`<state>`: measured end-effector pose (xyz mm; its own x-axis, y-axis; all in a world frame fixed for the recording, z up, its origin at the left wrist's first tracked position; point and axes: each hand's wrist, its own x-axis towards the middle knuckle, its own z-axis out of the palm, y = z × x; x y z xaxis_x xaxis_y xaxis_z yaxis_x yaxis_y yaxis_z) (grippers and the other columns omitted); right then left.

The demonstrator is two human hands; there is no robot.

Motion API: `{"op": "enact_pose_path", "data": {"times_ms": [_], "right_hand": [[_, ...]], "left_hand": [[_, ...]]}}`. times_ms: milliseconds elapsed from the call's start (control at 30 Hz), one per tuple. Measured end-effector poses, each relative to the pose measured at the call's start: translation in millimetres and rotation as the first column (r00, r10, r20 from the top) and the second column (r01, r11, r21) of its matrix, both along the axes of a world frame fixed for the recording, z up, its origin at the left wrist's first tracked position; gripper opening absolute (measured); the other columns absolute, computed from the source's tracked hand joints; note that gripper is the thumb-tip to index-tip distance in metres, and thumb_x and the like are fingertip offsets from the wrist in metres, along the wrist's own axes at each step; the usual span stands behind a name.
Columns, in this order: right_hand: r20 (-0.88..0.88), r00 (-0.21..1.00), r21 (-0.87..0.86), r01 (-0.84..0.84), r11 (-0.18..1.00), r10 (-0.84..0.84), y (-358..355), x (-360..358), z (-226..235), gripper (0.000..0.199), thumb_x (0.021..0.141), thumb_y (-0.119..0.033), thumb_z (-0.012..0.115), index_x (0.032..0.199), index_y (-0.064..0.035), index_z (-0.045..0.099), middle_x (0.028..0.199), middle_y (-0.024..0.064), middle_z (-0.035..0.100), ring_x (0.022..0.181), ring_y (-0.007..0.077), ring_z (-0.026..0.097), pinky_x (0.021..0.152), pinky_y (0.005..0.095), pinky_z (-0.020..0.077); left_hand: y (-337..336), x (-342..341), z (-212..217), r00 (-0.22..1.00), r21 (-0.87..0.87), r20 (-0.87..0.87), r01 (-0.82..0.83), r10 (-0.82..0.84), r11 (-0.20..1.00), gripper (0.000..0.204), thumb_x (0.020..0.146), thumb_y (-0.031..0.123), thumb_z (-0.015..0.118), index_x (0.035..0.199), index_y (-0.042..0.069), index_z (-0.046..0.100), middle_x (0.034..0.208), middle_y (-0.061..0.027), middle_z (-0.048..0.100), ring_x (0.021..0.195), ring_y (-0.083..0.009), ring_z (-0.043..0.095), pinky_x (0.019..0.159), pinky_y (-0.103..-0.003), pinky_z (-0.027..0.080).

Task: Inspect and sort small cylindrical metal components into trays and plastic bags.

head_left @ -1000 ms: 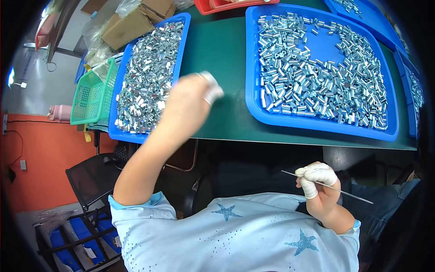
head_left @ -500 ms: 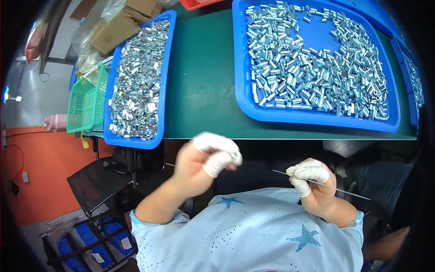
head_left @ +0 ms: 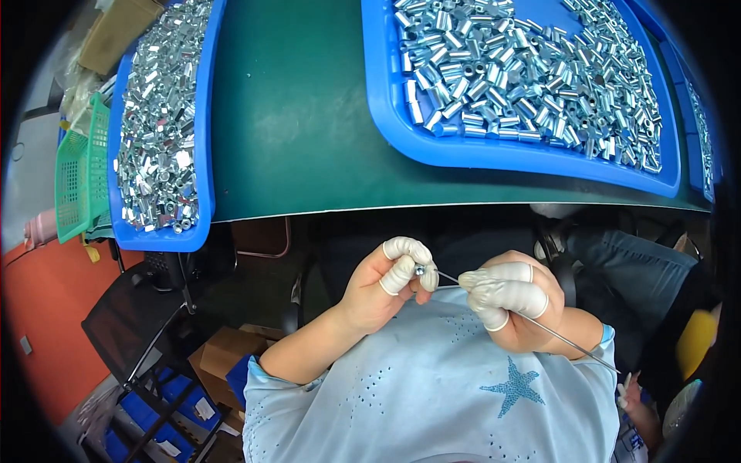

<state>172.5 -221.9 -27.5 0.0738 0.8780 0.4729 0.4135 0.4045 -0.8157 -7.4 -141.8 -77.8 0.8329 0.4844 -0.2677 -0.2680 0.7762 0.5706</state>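
Observation:
White finger cots cover fingertips on both hands. My left hand (head_left: 382, 282) is closed, pinching a small shiny metal sleeve (head_left: 420, 270) between thumb and fingers in front of my chest. My right hand (head_left: 513, 301) is closed around a long thin metal rod (head_left: 567, 339). One end of the rod reaches the fingers of my left hand, beside the sleeve; whether it enters the sleeve I cannot tell. Its other end slants down to the right past my forearm. Beyond my hands, a large blue tray (head_left: 463, 154) holds many loose silver metal sleeves (head_left: 532, 100).
A narrower blue tray (head_left: 204, 154) of small metal parts lies at the left of the green table (head_left: 293, 116). Beside it stands a green basket (head_left: 73, 181). A black chair (head_left: 127, 316) and blue bins (head_left: 147, 420) are at lower left. Another person's hand (head_left: 637, 397) shows at lower right.
My left hand has moved right and toward my right hand, and the rod's end now meets its fingers. The view has shifted, so the trays appear higher and farther left.

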Motion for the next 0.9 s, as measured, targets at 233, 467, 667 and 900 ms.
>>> {"op": "enact_pose_path", "data": {"times_ms": [233,467,667,900], "right_hand": [[0.017,1.0,-0.041,-0.025,0.999,0.026,2.0,-4.4,-1.9,0.018,0.073,0.003,0.067,0.087,-0.0012,0.056,0.086,0.0142,0.063,0.063,0.0219,0.06,0.053,0.0281,0.049],[0.039,0.998,-0.066,-0.053,0.996,0.056,7.5,-11.2,-6.6,0.018,0.073,0.002,0.067,0.087,-0.0007,0.056,0.085,0.0146,0.063,0.062,0.0224,0.061,0.053,0.028,0.0496],[0.26,0.966,0.063,-0.009,0.998,-0.008,9.0,-18.5,-16.7,0.028,0.059,0.0,0.066,0.086,0.0029,0.062,0.081,0.0132,0.061,0.06,0.0231,0.059,0.05,0.0296,0.0509],[0.054,0.992,-0.055,-0.113,0.992,0.116,13.6,-5.4,-16.9,0.033,0.056,0.009,0.067,0.087,0.0032,0.059,0.082,0.0151,0.06,0.058,0.0238,0.058,0.047,0.03,0.049]], "left_hand": [[-2.6,-3.5,-7.3,0.999,-0.058,0.035,0.032,-0.03,0.998,0.015,0.094,0.019,0.045,0.1,0.006,0.051,0.085,-0.0084,0.055,0.07,-0.0159,0.053,0.063,-0.028,0.044],[-4.9,-4.9,-9.2,0.999,-0.033,-0.002,0.044,-0.044,0.998,0.017,0.095,0.019,0.045,0.103,0.007,0.053,0.085,-0.0056,0.057,0.07,-0.0122,0.053,0.065,-0.026,0.044],[-12.3,-3.0,-13.0,0.995,0.02,-0.103,0.015,-0.013,1.0,0.016,0.094,0.019,0.049,0.102,0.007,0.054,0.083,-0.0042,0.057,0.069,-0.0113,0.052,0.065,-0.025,0.044],[-13.2,1.3,-15.8,0.997,-0.041,-0.077,0.013,-0.016,0.999,0.013,0.093,0.017,0.051,0.101,0.007,0.054,0.081,-0.0028,0.057,0.068,-0.01,0.051,0.063,-0.024,0.043]]}}
